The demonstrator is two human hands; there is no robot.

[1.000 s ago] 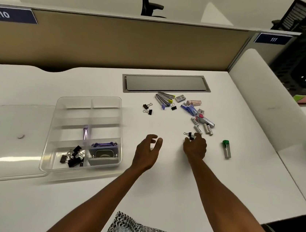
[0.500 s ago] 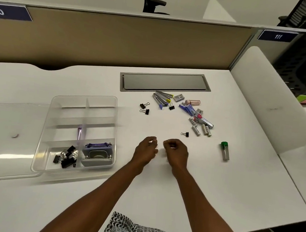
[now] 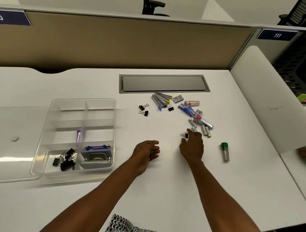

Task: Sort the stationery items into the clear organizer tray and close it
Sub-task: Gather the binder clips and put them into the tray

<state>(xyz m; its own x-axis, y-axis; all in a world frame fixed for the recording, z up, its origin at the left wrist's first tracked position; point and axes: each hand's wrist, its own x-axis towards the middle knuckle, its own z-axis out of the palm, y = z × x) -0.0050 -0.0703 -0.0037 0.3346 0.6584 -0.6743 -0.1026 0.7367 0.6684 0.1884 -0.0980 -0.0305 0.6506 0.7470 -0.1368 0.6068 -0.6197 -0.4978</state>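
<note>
A: Status on the tray [image 3: 100, 101]?
B: Partly filled. A pile of black binder clips [image 3: 65, 160] is seen in the near-left compartment, a small stapler [image 3: 97, 156] in the near-right one, one purple item [image 3: 78, 136] in the middle row. The far compartments look empty. The lid [image 3: 8, 137] is laid flat on the desk [image 3: 158, 192], left of the tray, so closing is not yet done.
A: What's left outside?
B: Most of it. Two clips [image 3: 143, 110] well right of the tray, staple boxes and lead tubes [image 3: 187, 110] heaped near the cable hatch [image 3: 164, 83], a green-capped tube [image 3: 225, 151] apart on the right.
A: Hands?
B: The right hand [image 3: 191, 146] is stretched out with spread fingers, nothing gripped, tips at a lone clip [image 3: 184, 135]. The left hand [image 3: 145, 151] is curled loosely above the desk; something dark may be pinched in it, but that can't be told from this view.
A: Progress call?
B: Judged under half. Loose clips first, then the heap, then the lid.
</note>
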